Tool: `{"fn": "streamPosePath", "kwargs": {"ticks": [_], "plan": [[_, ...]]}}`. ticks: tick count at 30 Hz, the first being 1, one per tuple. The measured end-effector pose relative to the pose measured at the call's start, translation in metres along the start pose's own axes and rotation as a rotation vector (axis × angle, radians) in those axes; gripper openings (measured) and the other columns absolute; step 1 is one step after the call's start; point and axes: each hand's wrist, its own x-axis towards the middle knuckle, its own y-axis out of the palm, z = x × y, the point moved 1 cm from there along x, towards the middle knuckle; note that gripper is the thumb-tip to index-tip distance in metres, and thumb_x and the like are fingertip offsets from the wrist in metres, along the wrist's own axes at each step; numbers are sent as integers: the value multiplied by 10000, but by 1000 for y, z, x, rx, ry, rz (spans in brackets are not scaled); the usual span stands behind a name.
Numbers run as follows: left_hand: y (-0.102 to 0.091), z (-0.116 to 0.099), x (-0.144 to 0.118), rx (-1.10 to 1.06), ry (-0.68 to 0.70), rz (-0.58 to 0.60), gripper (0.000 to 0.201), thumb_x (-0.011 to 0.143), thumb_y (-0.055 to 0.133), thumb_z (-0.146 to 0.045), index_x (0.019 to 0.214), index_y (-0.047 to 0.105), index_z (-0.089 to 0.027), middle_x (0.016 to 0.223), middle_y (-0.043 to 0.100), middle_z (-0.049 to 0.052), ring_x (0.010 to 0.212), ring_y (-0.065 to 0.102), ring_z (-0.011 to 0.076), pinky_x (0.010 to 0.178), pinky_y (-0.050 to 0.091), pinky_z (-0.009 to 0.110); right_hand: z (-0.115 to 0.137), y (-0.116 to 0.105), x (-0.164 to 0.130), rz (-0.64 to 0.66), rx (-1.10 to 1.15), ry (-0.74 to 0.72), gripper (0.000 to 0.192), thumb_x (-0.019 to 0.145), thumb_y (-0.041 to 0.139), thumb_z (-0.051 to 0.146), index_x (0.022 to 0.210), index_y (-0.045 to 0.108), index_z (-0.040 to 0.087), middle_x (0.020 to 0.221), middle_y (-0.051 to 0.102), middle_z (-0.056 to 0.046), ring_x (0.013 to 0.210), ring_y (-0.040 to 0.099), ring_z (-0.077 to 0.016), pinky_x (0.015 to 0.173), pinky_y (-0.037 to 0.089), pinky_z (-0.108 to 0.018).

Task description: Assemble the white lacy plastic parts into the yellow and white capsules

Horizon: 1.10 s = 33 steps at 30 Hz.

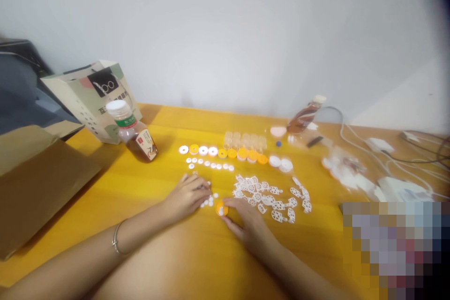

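Observation:
My right hand (248, 225) pinches an orange round disc (218, 206) with a white middle between thumb and fingers, low over the table. Left of it, my left hand (188, 195) is closed with fingers bent down at a small pile of white round pieces (211, 200); what its fingertips hold, if anything, is hidden. Beyond my hands lies a row of small white discs (213, 165). Behind that runs a row of larger orange and white discs (232, 153). White openwork wheel-like parts (258, 187) are spread out right of my right hand.
A cardboard box (42, 183), a paper bag (84, 103) and a bottle of brown drink (135, 136) stand at left. Clear small containers (245, 140) line the back. Another bottle (304, 116), plastic bags (348, 168) and white cables (404, 168) occupy the right.

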Motion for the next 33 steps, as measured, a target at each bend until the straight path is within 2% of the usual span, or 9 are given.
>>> {"fn": "streamPosePath", "kwargs": {"ticks": [4,7,12,16,20,24,33], "plan": [[0,0,1,74,71,-16,151,877,467,-202,916,612,-191,938,634,38,858,527,158,694,294,301,0,0,0,8,-2,15,261,785,527,104,1007,482,234,963,629,-57,910,606,-194,795,504,-346],[0,1,2,89,124,-77,113,860,491,-193,886,600,-174,892,645,36,838,538,152,690,298,295,1,0,0,2,-16,15,261,783,534,111,1011,483,229,953,629,-52,891,610,-188,790,505,-335],[2,-1,2,15,122,-178,59,831,531,-200,853,583,-184,839,649,12,812,547,133,695,308,281,0,2,-2,14,-22,30,280,795,531,134,1052,464,222,952,623,-54,893,603,-185,790,500,-330],[4,-11,3,-84,146,-165,82,830,544,-206,903,579,-197,867,649,3,829,551,122,732,314,277,-3,4,-5,65,-9,33,304,800,534,155,1083,449,226,984,612,-59,918,595,-188,810,490,-332],[8,-19,4,-44,248,-160,63,840,537,-193,880,585,-194,872,654,0,853,552,124,778,307,288,-3,5,-6,85,-7,45,331,797,535,165,1108,440,227,987,612,-62,920,597,-194,801,493,-330],[8,-19,4,8,279,-149,80,857,510,-170,861,588,-185,871,655,3,879,553,123,797,305,284,-3,5,-7,85,-17,56,327,800,534,178,1108,433,226,989,608,-68,922,597,-198,804,491,-335],[7,-17,4,-29,271,-95,96,863,503,-170,892,591,-196,906,653,-2,889,542,133,807,295,300,-4,6,-6,101,-3,72,297,805,536,184,1080,431,229,973,608,-66,907,599,-192,793,489,-331]]}}
